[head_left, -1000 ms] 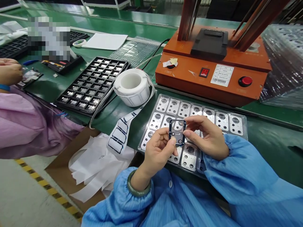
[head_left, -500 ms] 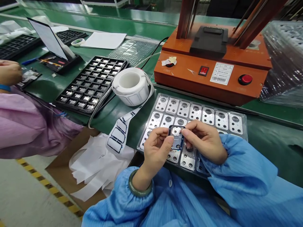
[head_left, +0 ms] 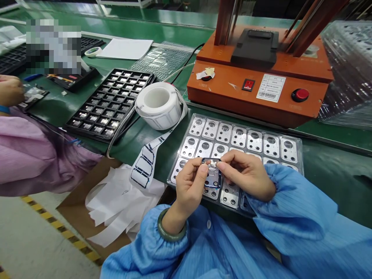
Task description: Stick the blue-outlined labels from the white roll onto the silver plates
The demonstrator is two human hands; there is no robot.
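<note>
Over the tray, my left hand (head_left: pixel 188 184) pinches the left side of a camera lens plate (head_left: pixel 213 180) between thumb and fingers. This small rounded rectangle has round holes and a dark blue border. My right hand (head_left: pixel 245 172) is closed at its upper right corner, thumb and finger pressed on the edge. Below both hands lies a clear plastic tray (head_left: pixel 186 131) with rows of similar silvery plates; my hands and sleeves cover some. To the left, a white sticker roll (head_left: pixel 158 110) stands with its loose strip (head_left: pixel 144 164) of dark frame-shaped stickers hanging forward.
Behind the tray stands an orange machine (head_left: pixel 223 97) with a red button. A black tray (head_left: pixel 100 93) of small parts lies left of the roll. Below it, a cardboard box (head_left: pixel 75 209) holds white paper strips. At far left is a co-worker's hand (head_left: pixel 11 91) and pink sleeve.
The lens plate has tipped and moved slightly down and left in my hands. My right hand has shifted from its right side to its upper corner.
</note>
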